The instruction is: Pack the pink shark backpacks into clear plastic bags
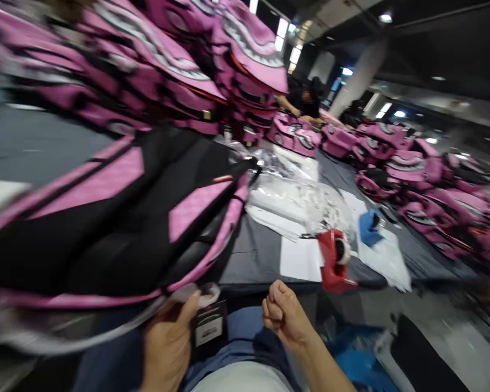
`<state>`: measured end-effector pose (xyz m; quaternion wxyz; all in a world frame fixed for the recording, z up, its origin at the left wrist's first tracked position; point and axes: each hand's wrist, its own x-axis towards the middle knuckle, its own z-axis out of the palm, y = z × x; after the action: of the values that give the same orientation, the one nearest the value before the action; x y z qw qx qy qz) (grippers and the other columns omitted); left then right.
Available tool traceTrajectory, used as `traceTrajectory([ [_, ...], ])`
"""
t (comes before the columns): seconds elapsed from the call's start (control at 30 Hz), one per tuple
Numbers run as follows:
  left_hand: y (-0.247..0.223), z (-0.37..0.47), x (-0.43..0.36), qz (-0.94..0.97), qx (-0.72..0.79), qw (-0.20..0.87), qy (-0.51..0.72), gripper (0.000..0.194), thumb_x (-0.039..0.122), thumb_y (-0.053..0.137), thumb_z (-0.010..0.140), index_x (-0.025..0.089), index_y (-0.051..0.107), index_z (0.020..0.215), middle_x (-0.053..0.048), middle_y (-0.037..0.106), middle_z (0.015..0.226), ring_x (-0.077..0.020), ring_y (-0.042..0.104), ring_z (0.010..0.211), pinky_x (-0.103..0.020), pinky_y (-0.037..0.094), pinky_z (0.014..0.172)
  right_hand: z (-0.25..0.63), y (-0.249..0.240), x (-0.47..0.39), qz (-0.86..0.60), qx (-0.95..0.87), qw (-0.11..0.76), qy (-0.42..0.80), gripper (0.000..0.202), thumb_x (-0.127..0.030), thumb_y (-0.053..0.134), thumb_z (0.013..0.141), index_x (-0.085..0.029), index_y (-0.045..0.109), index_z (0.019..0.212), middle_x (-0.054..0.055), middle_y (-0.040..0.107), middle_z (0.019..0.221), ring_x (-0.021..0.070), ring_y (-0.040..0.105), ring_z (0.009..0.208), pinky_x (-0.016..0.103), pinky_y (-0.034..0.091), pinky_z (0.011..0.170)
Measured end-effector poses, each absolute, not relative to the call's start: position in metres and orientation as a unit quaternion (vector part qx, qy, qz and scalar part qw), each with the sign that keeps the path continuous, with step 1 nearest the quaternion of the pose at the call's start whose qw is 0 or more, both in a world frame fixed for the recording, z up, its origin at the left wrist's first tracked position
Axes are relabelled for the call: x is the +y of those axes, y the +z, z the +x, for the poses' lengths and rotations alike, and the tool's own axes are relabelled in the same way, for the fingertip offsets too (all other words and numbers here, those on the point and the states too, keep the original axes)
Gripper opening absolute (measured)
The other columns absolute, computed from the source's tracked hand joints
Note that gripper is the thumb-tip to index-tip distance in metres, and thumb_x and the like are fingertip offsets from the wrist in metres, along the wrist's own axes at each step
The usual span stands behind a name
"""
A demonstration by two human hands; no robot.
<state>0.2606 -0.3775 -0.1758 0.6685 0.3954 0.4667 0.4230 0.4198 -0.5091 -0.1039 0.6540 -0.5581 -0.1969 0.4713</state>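
Observation:
A black and pink backpack (118,218) lies on the dark table at the left, its lower edge blurred. My left hand (169,337) is below that edge, thumb and fingers pinched on a whitish translucent strip (208,294). Beside its fingertips hangs a dark tag with a white label (209,331). My right hand (283,313) is closed in front of the table edge, to the right of the tag; whether anything is inside its fingers cannot be seen.
A red tape dispenser (332,264) stands near the table edge, with a blue one (369,227) behind. Clear plastic bags (298,198) and white paper (300,260) lie mid-table. Pink bags (249,49) are piled behind; a person's arm (288,105) shows beyond.

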Motion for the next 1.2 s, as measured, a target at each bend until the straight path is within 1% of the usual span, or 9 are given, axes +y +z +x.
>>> traceTrajectory([
  [0.1,-0.162,0.254,-0.376,0.370,0.470,0.669,0.441,0.053,0.062,0.085,0.058,0.017,0.066,0.079,-0.003,0.072,0.073,-0.0192,0.066,0.066,-0.031,0.057,0.067,0.399,-0.081,-0.461,-0.585,-0.494,0.499,0.407,0.043,-0.060,0.062,0.092,-0.022,0.051,0.076,-0.007,0.044,0.058,0.0085,0.035,0.051,0.022,0.031,0.051],
  [0.2,-0.152,0.260,-0.373,0.390,0.455,0.655,0.460,0.048,0.061,0.080,0.060,0.019,0.064,0.074,-0.003,0.072,0.070,-0.0204,0.066,0.065,-0.032,0.055,0.065,0.394,-0.068,-0.421,-0.555,-0.726,0.353,0.201,0.032,-0.041,0.051,0.103,-0.021,0.060,0.080,-0.003,0.057,0.067,0.0105,0.048,0.060,0.022,0.037,0.058],
  [0.3,-0.151,0.262,-0.371,0.398,0.453,0.641,0.474,0.043,0.058,0.080,0.061,0.019,0.063,0.069,-0.002,0.069,0.067,-0.0197,0.064,0.064,-0.031,0.052,0.065,0.394,-0.069,-0.398,-0.540,-0.795,0.272,0.039,0.026,-0.026,0.049,0.104,-0.021,0.061,0.082,-0.002,0.063,0.069,0.0119,0.053,0.063,0.022,0.038,0.060],
  [0.47,-0.156,0.258,-0.367,0.417,0.450,0.634,0.471,0.035,0.052,0.077,0.062,0.020,0.067,0.070,-0.003,0.071,0.070,-0.0209,0.064,0.068,-0.033,0.052,0.070,0.388,-0.082,-0.389,-0.560,-0.793,0.227,-0.075,0.021,-0.019,0.058,0.099,-0.022,0.059,0.078,-0.002,0.064,0.067,0.0138,0.054,0.063,0.024,0.037,0.061],
  [0.67,-0.158,0.253,-0.369,0.428,0.419,0.657,0.458,0.031,0.049,0.075,0.065,0.020,0.070,0.076,-0.003,0.074,0.077,-0.0233,0.067,0.076,-0.035,0.054,0.080,0.383,-0.085,-0.385,-0.573,-0.784,0.210,-0.110,0.021,-0.021,0.065,0.095,-0.021,0.058,0.075,-0.001,0.066,0.067,0.0142,0.058,0.065,0.026,0.037,0.060],
  [0.77,-0.166,0.251,-0.372,0.383,0.407,0.683,0.471,0.042,0.057,0.077,0.067,0.020,0.073,0.086,-0.004,0.075,0.086,-0.0238,0.068,0.086,-0.035,0.053,0.088,0.385,-0.083,-0.387,-0.582,-0.783,0.195,-0.098,0.020,-0.022,0.065,0.095,-0.021,0.060,0.075,-0.002,0.067,0.067,0.0142,0.059,0.065,0.026,0.038,0.059],
  [0.87,-0.172,0.254,-0.373,0.329,0.433,0.699,0.465,0.053,0.069,0.076,0.067,0.018,0.074,0.078,-0.006,0.076,0.081,-0.0242,0.068,0.083,-0.035,0.054,0.085,0.388,-0.082,-0.391,-0.610,-0.768,0.192,-0.038,0.015,-0.020,0.061,0.096,-0.022,0.062,0.081,-0.001,0.069,0.071,0.0140,0.061,0.067,0.024,0.039,0.060],
  [1.03,-0.169,0.259,-0.370,0.293,0.445,0.715,0.453,0.062,0.075,0.081,0.056,0.016,0.076,0.076,-0.008,0.076,0.077,-0.0245,0.070,0.075,-0.038,0.057,0.082,0.391,-0.092,-0.391,-0.640,-0.675,0.276,0.241,0.014,-0.016,0.051,0.094,-0.019,0.064,0.094,-0.001,0.070,0.074,0.0127,0.062,0.064,0.021,0.045,0.064],
  [1.2,-0.164,0.254,-0.366,0.271,0.481,0.699,0.455,0.067,0.075,0.087,0.042,0.018,0.079,0.076,-0.008,0.077,0.078,-0.0265,0.071,0.083,-0.036,0.058,0.082,0.387,-0.105,-0.377,-0.576,-0.567,0.350,0.473,0.016,-0.013,0.049,0.080,-0.017,0.064,0.080,-0.001,0.065,0.069,0.0113,0.059,0.059,0.020,0.047,0.061],
])
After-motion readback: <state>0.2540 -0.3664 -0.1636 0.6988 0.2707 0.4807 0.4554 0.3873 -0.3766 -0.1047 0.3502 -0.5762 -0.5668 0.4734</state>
